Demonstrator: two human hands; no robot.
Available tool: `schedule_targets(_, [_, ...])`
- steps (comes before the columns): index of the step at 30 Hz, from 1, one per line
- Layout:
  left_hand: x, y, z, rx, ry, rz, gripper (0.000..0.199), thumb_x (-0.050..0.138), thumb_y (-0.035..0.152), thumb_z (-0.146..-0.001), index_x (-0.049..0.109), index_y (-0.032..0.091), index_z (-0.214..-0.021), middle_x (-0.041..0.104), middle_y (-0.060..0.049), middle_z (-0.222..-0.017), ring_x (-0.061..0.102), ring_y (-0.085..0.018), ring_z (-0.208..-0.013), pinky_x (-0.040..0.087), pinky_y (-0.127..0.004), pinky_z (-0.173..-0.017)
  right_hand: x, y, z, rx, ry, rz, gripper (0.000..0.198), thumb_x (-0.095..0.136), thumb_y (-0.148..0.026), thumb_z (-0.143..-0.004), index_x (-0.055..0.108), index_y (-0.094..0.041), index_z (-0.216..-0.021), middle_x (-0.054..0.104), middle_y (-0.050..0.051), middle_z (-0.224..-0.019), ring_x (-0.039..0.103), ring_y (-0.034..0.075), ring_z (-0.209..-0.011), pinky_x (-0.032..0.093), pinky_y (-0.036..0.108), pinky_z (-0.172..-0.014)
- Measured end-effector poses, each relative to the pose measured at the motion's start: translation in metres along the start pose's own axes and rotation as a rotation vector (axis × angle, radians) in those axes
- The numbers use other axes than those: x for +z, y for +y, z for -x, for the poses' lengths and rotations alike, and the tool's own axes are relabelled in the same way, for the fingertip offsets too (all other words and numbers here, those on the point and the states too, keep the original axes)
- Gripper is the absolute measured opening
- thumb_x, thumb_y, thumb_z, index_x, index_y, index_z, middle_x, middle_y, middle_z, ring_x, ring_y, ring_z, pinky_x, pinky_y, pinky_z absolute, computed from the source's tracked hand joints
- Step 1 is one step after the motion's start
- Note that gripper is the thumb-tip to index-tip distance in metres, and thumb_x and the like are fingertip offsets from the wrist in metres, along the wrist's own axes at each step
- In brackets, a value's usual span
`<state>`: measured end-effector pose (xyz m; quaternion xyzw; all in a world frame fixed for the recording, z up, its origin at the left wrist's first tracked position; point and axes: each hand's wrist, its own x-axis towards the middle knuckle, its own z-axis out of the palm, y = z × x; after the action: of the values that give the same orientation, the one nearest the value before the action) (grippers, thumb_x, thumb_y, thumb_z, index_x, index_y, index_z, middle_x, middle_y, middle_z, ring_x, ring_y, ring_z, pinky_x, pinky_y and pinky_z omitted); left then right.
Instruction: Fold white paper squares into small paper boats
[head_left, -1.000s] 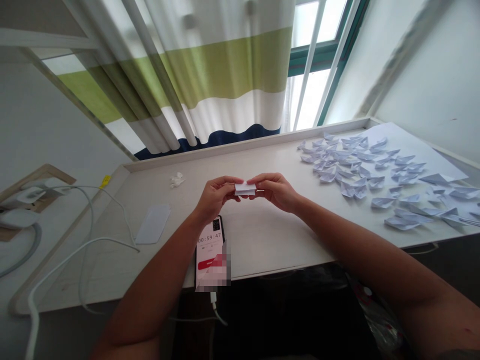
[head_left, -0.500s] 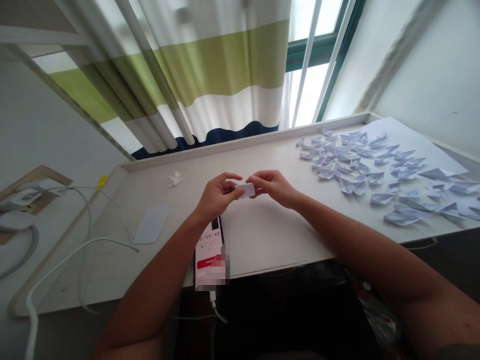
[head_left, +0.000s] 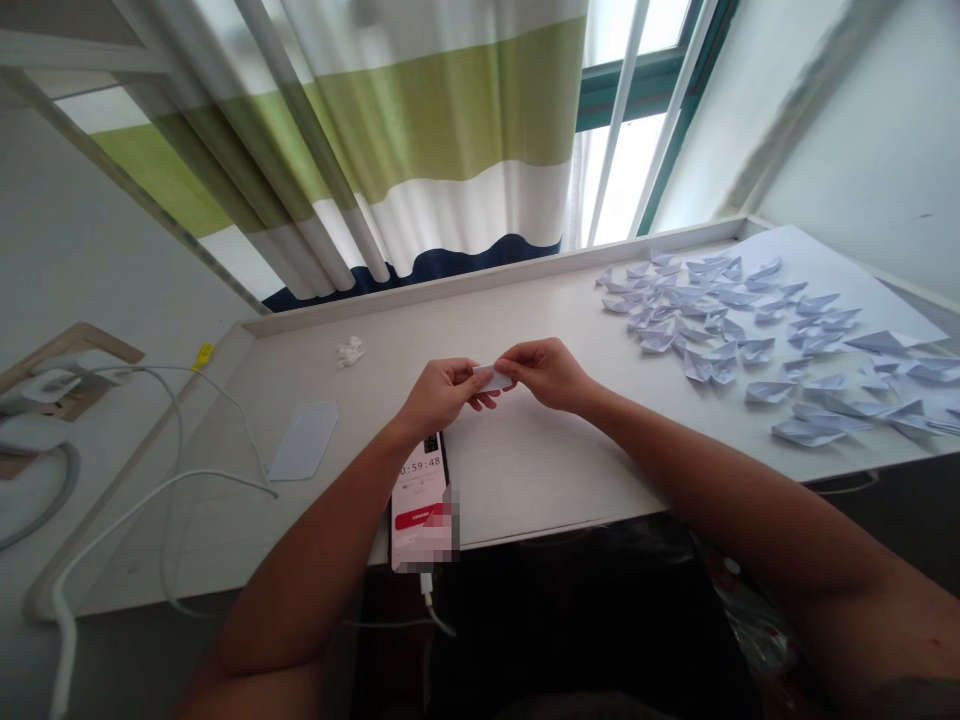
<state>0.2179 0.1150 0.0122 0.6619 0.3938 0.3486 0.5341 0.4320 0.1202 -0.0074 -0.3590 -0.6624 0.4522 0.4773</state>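
Between my two hands, above the middle of the white table (head_left: 525, 480), is a small folded piece of white paper (head_left: 493, 379). My left hand (head_left: 447, 391) pinches its left side with the thumb on top, the other fingers curled behind and below. On the right, my right hand (head_left: 546, 373) grips the other end between thumb and fingertips, which partly cover it. Many folded paper boats (head_left: 709, 365) lie spread over the right side of the table, apart from my hands.
A phone (head_left: 418, 500) showing a timer lies below my left wrist, a cable plugged into it. Further left are a stack of white paper (head_left: 304, 441), crumpled tissue (head_left: 349, 351) and white cables (head_left: 169, 490). A large white sheet (head_left: 795, 255) lies under some boats.
The fingers of my left hand have come down from their raised position and closed around the paper. My right thumb now presses on the paper's upper right part.
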Motion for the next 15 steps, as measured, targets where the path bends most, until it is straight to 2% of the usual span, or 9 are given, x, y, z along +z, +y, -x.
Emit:
schedule_targets(7, [-0.001,0.001,0.0,-0.012,-0.005,0.008,0.049,0.092,0.06,-0.081,0.082,0.014,-0.093,0.084,-0.013,-0.081,0.08,-0.023,-0.071,0.058,-0.031,-0.063,-0.002,0.001,-0.001,0.05,-0.076,-0.019,0.036,0.083,-0.051,-0.089,0.08,-0.016,-0.084,0.079,0.006,-0.073,0.073,0.017,-0.067,0.058,0.03,-0.063])
schedule_targets(15, [-0.004,0.009,0.004,0.002,-0.051,-0.03,0.047,0.094,0.057,-0.079,0.082,0.013,-0.091,0.083,-0.011,-0.078,0.078,-0.021,-0.069,0.059,-0.029,-0.065,0.0,0.003,0.0,-0.005,-0.174,-0.057,0.045,0.078,-0.061,-0.093,0.075,-0.016,-0.086,0.08,0.006,-0.078,0.072,0.016,-0.065,0.06,0.03,-0.061])
